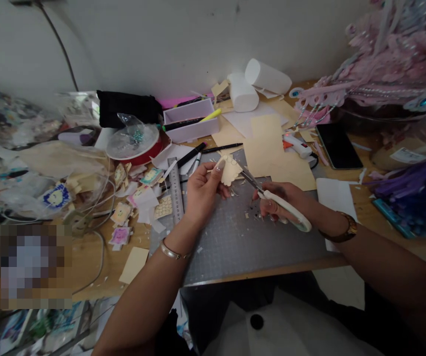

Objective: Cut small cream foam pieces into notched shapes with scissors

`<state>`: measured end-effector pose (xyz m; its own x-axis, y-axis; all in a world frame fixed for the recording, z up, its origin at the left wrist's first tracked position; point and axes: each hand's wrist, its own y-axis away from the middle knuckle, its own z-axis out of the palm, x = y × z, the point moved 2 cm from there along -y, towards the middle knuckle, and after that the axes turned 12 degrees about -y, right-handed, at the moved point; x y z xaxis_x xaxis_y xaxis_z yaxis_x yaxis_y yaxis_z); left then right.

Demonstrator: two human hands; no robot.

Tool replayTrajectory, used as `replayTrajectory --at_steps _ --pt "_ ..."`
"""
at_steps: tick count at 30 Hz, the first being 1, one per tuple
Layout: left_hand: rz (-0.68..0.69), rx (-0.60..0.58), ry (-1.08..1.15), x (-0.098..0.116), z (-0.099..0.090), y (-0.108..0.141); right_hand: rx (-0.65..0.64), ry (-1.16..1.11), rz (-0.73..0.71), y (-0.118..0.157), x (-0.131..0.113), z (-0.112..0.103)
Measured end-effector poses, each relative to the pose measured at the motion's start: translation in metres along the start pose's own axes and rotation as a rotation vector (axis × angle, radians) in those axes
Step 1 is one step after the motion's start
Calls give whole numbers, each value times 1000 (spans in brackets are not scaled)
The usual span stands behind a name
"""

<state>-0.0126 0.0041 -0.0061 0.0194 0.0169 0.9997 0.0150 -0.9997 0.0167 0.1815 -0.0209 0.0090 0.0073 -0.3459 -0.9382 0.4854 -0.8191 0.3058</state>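
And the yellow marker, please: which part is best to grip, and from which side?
Probably the upper yellow end of the marker, pinched from above and the right. It slants up at the right corner of the box, so that end looks exposed, while the lower part seems to sit inside.

The left hand (203, 190) is ungloved, and a narrow, smooth bangle (169, 250) with a pale metallic shine circles its wrist. The right hand (290, 197) is likewise bare, its wrist ringed by a broader, rounded band (347, 227) in mottled brown with golden tones, whose material is hard to make out. Both forearms are uncovered; dark, plain clothing (391, 306) shows low down on the right side, its folds and edges lost in shadow.
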Motion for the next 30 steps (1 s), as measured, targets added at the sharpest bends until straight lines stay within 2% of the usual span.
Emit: replayTrajectory --at_steps 5,16,30 --pt "52 82 -41 3 -3 0 -67 60 14 0 2 -3" --pt "16 33 -100 4 -2 2 -97 120 57 2 0 -1" --pt "-2 34 -98 6 -1 3 -109 35 42 -1 11 -8"
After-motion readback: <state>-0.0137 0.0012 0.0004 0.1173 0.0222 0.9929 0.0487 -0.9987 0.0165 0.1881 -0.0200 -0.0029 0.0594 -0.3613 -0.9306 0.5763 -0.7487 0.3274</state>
